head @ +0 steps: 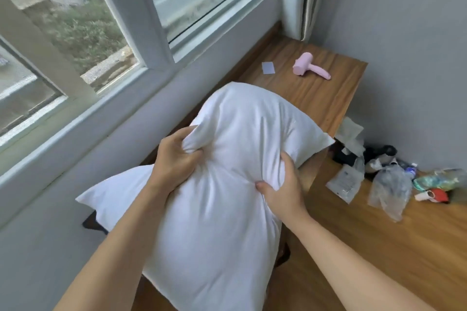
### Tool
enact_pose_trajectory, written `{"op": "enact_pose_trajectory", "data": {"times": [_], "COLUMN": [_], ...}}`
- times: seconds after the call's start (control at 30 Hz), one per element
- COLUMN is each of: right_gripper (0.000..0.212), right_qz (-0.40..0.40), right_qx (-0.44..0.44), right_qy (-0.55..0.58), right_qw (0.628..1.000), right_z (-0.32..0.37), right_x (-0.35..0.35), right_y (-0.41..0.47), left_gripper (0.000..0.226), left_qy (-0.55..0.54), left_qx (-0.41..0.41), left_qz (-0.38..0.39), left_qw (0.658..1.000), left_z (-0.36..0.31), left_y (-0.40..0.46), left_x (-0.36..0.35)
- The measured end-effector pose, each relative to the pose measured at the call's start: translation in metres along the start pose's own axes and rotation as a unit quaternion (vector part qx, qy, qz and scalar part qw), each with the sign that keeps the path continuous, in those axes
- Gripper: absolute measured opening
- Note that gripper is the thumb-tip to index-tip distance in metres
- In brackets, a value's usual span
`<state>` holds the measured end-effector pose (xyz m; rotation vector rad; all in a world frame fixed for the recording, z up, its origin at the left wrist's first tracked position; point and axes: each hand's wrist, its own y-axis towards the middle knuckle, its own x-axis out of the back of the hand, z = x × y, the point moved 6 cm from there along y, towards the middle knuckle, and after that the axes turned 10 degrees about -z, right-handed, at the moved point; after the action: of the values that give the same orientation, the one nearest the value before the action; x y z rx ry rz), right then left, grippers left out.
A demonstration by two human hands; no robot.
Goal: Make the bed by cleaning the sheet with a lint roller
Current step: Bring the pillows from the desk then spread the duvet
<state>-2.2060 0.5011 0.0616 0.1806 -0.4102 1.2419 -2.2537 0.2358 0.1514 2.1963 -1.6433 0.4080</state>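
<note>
Both hands clutch a white pillow (227,171) at frame center: the left hand (174,156) bunches its fabric, the right hand (283,184) pinches a fold. Behind, a pink hair dryer (309,68) lies on the wooden surface (323,93) at upper right.

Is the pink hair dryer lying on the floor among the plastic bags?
No, the pink hair dryer lies on the wooden desk by the window, apart from the plastic bags on the floor.
</note>
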Motion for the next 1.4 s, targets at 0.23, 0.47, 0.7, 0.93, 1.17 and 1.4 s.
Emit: {"op": "enact_pose_trajectory", "data": {"times": [0.23,0.47,0.7,0.93,1.17,1.4], "right_gripper": [0.097,0.090,0.091,0.087,0.082,0.087], "right_qz": [-0.143,-0.344,-0.495,-0.643,-0.759,-0.828], "right_qx": [0.035,0.014,-0.051,-0.145,-0.224,-0.284], "right_qy": [0.056,0.047,0.039,0.017,-0.040,-0.075], "right_qw": [0.988,0.938,0.867,0.752,0.610,0.478], "right_z": [0.008,-0.047,-0.151,-0.238,-0.301,-0.361], "right_x": [0.169,0.388,0.631,0.816,0.936,1.071], "right_y": [-0.012,-0.059,-0.161,-0.312,-0.421,-0.496], "left_gripper": [0.056,0.050,0.048,0.050,0.043,0.047], "left_qy": [-0.049,-0.135,-0.186,-0.225,-0.260,-0.273], "left_qx": [-0.162,-0.299,-0.316,-0.343,-0.387,-0.398], "left_qz": [0.084,0.226,0.399,0.565,0.677,0.770], "left_qw": [0.982,0.917,0.841,0.716,0.569,0.416], "left_z": [-0.136,-0.299,-0.434,-0.538,-0.620,-0.701], "left_y": [-0.013,-0.111,-0.307,-0.553,-0.776,-0.981], "left_x": [-0.105,-0.290,-0.523,-0.699,-0.820,-0.930]}}
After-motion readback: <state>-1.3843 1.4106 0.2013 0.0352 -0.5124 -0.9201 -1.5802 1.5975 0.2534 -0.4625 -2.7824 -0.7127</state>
